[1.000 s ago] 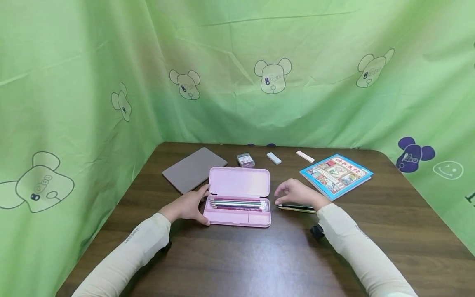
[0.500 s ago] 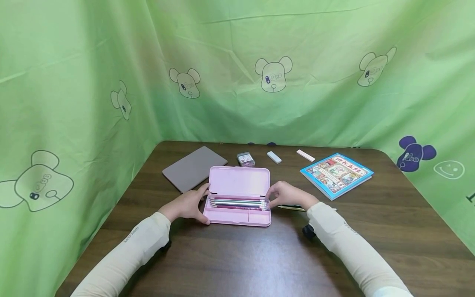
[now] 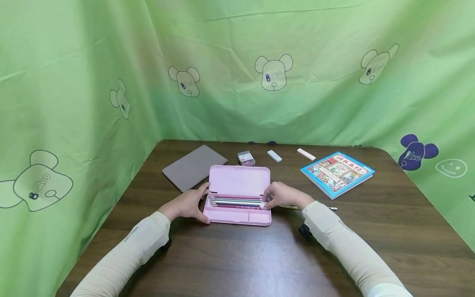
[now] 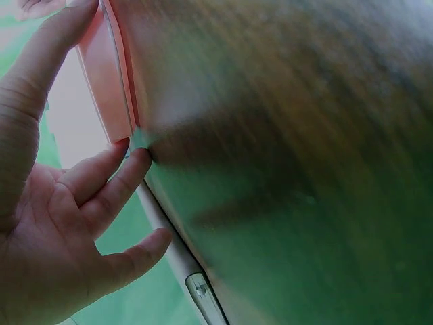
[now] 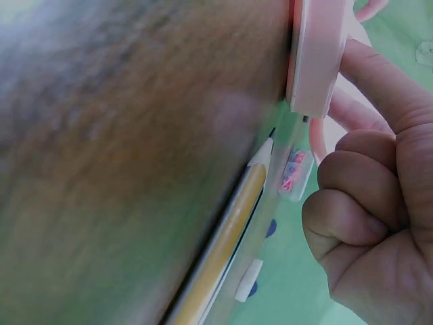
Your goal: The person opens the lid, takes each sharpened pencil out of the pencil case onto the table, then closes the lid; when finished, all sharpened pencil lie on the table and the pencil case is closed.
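A pink pencil case (image 3: 227,215) lies with its lid raised on the brown table. Several pencils (image 3: 235,202) fill its long back compartment. My left hand (image 3: 188,204) holds the case's left end, thumb at the front corner and fingers at the back. At the right end my right hand (image 3: 285,195) reaches in with thumb and index finger at the pencil ends; its other fingers are curled in the right wrist view. The case wall hides those fingertips, so a pinch cannot be confirmed. Under the right wrist a yellow pencil (image 5: 226,247) lies on the table, mostly covered in the head view.
Behind the case are a grey notebook (image 3: 194,168), a small clear box (image 3: 246,158), a white eraser (image 3: 274,156) and a pale pink strip (image 3: 306,154). A blue-edged picture book (image 3: 337,175) lies to the right. Green curtains surround the table.
My right hand has moved left from above the loose pencils to the right end of the case, its fingers now inside. My left hand has kept its place.
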### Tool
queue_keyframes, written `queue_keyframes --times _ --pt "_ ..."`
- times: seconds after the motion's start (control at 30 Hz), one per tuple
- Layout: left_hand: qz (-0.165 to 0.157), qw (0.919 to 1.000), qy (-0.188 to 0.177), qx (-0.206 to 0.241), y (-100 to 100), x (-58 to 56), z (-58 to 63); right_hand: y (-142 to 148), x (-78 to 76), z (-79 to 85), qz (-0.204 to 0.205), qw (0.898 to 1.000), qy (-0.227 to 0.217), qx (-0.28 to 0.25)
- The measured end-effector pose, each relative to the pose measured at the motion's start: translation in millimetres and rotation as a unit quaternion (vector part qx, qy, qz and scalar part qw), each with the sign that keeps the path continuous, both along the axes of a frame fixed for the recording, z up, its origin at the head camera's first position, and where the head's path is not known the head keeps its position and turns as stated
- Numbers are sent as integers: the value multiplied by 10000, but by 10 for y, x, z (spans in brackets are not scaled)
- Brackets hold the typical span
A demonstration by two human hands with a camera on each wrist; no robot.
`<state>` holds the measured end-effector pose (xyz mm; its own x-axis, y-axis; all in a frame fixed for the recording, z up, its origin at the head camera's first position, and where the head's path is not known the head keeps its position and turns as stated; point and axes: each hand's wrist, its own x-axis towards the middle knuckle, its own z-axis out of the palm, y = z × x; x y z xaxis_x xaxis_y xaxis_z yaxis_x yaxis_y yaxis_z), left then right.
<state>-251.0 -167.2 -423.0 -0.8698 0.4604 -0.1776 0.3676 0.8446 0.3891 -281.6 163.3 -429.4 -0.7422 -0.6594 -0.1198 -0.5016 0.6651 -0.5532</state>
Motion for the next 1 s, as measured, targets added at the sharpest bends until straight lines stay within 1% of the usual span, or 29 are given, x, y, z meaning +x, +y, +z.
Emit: queue_keyframes --times 0.3,0.53,0.6,0.73,0.8,0.9,1.0 --pt "30 10000 -66 17 8 7 20 -69 23 55 7 9994 217 253" --pt "-8 10000 -17 28 -7 13 18 -89 39 65 21 9993 200 328" --pt "-28 10000 15 64 -16 8 9 -96 41 64 81 9992 268 297" --pt "-51 9999 39 136 -31 4 -18 -115 53 31 326 9982 419 279" --pt "-51 9999 8 140 -31 4 -31 -120 65 11 354 9979 443 316" --pt "-66 9999 -10 144 -25 2 -37 -113 79 4 273 9981 435 340" --pt "-70 9998 11 161 -23 2 -26 -94 89 34 142 9984 453 294"
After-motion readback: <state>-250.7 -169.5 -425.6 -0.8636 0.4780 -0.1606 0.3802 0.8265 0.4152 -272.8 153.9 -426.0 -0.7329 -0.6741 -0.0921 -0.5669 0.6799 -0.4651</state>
